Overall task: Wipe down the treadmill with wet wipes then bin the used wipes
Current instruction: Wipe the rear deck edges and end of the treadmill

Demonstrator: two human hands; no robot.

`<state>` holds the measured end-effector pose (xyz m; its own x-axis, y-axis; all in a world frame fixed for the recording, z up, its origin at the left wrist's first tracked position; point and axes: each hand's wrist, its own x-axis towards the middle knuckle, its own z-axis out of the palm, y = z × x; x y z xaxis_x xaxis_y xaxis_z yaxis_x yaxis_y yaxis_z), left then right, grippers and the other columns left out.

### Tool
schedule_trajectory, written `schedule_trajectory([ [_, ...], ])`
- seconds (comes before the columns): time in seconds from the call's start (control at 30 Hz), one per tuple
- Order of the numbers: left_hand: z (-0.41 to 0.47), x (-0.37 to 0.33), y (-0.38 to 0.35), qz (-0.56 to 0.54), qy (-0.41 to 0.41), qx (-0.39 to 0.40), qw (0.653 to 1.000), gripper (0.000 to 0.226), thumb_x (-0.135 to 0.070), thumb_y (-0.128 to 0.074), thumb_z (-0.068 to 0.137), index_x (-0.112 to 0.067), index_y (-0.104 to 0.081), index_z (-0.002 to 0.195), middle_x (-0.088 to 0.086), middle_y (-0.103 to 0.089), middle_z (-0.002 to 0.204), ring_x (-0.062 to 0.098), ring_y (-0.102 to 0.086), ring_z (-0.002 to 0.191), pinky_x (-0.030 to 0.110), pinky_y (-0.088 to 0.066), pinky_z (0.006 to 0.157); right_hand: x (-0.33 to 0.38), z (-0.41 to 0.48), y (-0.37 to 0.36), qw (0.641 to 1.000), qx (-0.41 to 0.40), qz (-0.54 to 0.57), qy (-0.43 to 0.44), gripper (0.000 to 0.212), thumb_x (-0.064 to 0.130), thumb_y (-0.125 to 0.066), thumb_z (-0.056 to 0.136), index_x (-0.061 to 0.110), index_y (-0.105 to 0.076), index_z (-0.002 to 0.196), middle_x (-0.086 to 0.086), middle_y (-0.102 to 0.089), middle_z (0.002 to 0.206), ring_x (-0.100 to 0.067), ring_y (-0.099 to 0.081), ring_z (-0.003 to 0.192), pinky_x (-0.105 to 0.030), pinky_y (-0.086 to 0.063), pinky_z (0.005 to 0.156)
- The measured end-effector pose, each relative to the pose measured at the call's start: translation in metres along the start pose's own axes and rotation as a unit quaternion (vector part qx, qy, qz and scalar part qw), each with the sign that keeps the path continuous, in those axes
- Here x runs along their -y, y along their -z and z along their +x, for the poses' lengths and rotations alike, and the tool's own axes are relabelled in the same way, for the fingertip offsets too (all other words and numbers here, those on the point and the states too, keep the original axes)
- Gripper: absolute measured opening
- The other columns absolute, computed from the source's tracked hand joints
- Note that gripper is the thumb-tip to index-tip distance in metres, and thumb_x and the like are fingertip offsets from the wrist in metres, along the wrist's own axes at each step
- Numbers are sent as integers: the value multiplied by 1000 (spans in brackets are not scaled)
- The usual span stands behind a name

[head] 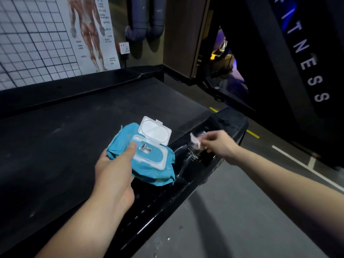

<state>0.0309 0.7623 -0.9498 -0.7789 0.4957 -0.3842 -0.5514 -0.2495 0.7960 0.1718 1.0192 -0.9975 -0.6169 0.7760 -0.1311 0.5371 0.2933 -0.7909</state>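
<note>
- Blue wipes pack (147,162): lid flipped open, contents not discernible.
- Left hand (115,172) gripped the pack, thumb on top.
- Right hand (217,144) pinched a crumpled wipe (195,143) above the treadmill's (188,175) wet side rail.

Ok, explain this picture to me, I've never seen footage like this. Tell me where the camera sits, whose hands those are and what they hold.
There is no robot here: one camera is worn on a person's head and looks down at their own two hands. The wide black surface is the treadmill belt, with its glossy side rail on the right, streaked with water. The left hand holds a teal pack of wet wipes, its white lid flipped open. The right hand pinches a small crumpled wipe by the wet rail. An anatomy poster hangs on the wall behind.
</note>
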Motion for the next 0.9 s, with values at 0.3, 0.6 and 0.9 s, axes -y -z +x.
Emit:
schedule_trajectory([
  [0.3, 1, 2, 0, 11, -5, -9, 1000, 28, -10, -74, 97, -23, -72, 122, 0, -82, 101, 18, -80, 85, 35, -63, 73, -41, 36, 14, 930, -97, -341, 95, 28, 10, -62, 89, 18, -72, 114, -11, -63, 103, -36, -55, 100, -39, -48, 82],
  [0.6, 2, 1, 0, 4, -9, -6, 1000, 26, -8, -73, 98, -23, -72, 118, -3, -82, 95, 15, -80, 82, 34, -63, 72, -36, 25, 18, 904, 17, -393, 167, 29, 2, -57, 89, 5, -73, 114, -10, -58, 110, -31, -59, 103, -36, -47, 85],
  [0.9, 2, 1, 0, -2, -13, -6, 1000, 29, -8, -74, 97, -22, -72, 122, 0, -81, 105, 18, -80, 89, 36, -63, 77, -20, -1, 1, 938, 105, -252, 213, 24, 11, -70, 85, 23, -79, 104, 7, -71, 97, -8, -65, 80, -12, -50, 78],
])
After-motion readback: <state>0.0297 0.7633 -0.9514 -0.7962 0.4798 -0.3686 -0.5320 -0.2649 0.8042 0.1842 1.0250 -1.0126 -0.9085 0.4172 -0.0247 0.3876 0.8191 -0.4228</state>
